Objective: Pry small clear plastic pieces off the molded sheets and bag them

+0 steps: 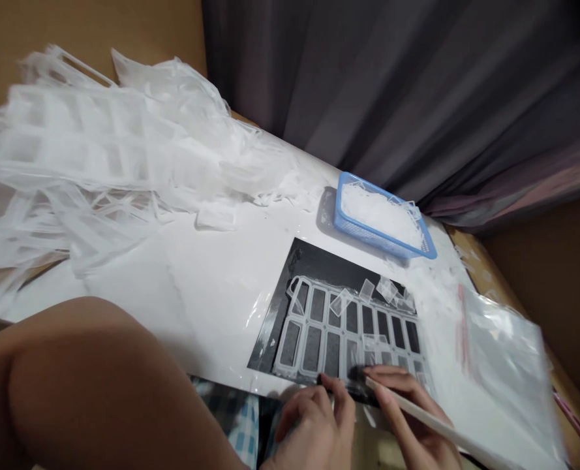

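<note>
A translucent plastic sheet with rows of rectangular openings (307, 329) lies on a black mat (273, 339). My left hand (316, 421) is at the sheet's near edge, its fingers bent and fingertips on that edge. In my right hand (412, 411) is a long, slim, pale stick-like tool (431, 418), pinched near its front end; what its tip is like I cannot make out. The tool's front end is over the near edge of the sheet, beside my left fingertips. Small clear rectangular pieces (366, 290) lie loose on the sheet and mat.
A blue basket (382, 245) full of small clear pieces stands behind the mat. Clear plastic bags (509, 352) lie at the right. Translucent sheets and strips (113, 143) are heaped at the left on the white table (211, 294). A bare knee (89, 365) rises at the front left.
</note>
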### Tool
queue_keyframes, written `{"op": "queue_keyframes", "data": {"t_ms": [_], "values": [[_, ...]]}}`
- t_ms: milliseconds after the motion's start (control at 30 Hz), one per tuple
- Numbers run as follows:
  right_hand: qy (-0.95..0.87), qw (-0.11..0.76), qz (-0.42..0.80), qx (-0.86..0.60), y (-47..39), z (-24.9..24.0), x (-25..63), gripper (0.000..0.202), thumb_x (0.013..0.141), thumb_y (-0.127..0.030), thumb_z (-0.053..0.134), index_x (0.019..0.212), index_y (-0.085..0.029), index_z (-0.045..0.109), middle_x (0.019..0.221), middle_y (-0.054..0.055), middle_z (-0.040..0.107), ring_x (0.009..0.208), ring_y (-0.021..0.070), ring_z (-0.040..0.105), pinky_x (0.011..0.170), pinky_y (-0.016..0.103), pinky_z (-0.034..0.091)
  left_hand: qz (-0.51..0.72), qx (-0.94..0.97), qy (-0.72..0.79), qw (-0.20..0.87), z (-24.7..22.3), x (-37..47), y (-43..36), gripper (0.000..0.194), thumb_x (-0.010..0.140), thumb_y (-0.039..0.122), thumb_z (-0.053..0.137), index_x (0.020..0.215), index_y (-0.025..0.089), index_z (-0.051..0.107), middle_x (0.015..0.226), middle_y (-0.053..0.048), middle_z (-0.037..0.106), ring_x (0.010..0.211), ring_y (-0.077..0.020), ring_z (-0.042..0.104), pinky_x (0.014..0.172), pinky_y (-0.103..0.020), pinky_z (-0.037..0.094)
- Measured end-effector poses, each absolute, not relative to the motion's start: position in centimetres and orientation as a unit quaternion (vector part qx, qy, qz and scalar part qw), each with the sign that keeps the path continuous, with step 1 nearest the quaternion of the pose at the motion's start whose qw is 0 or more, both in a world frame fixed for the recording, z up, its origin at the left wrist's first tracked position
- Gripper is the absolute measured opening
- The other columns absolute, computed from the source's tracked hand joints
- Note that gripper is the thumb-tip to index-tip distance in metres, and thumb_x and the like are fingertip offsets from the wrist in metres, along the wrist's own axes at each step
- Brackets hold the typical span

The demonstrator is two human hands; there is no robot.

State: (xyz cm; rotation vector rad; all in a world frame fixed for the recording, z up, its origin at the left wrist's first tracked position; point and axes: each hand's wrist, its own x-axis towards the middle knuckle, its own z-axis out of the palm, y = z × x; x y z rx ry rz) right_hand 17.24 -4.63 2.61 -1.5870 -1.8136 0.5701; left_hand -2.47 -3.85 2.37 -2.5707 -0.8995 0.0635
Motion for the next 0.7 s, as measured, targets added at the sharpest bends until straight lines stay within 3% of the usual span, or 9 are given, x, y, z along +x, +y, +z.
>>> {"op": "queue_keyframes", "data": {"t_ms": [233,400,533,700], "values": [[-0.683,0.348,0.29,-0.573,-4.3,2.8,16.1,0.01,0.091,-0.022,0.057,0.091,-0.023,0.068,0.092,0.004,0.072,0.09,0.0158,0.07,0.078,0.018,0.057,-0.002,-0.921,-0.347,0.177,1.9,-2.4,-3.7,0.04,0.096,0.041,0.037,0.119,0.019,0.06,0.102,-0.011,0.049,0.054,-0.0116,0.051,0.034,-0.02,0.027],[-0.682,0.346,0.3,-0.57,-4.4,2.9,15.9,0.01,0.091,-0.022,0.057,0.09,-0.023,0.067,0.093,0.005,0.071,0.092,0.0177,0.07,0.08,0.021,0.057,0.025,-0.914,-0.369,0.169,1.7,-2.0,-4.1,0.04,0.092,0.042,0.047,0.125,0.022,0.058,0.106,-0.012,0.047,0.056,-0.0116,0.052,0.036,-0.022,0.031],[-0.69,0.328,0.285,-0.579,-4.7,2.9,15.8,0.012,0.092,-0.022,0.055,0.094,-0.022,0.067,0.095,0.007,0.071,0.094,0.0192,0.07,0.081,0.023,0.057,0.027,-0.913,-0.364,0.179,1.4,-2.0,-4.3,0.047,0.09,0.043,0.051,0.13,0.019,0.055,0.104,-0.013,0.049,0.056,-0.0116,0.05,0.037,-0.021,0.032],[-0.741,0.3,0.202,-0.565,-4.9,2.8,15.8,0.012,0.091,-0.02,0.056,0.097,-0.022,0.066,0.103,0.009,0.071,0.097,0.0205,0.069,0.081,0.024,0.057,0.012,-0.921,-0.345,0.18,1.5,-2.4,-4.0,0.042,0.091,0.043,0.048,0.126,0.023,0.057,0.105,-0.011,0.048,0.052,-0.0098,0.049,0.035,-0.021,0.03]]}}
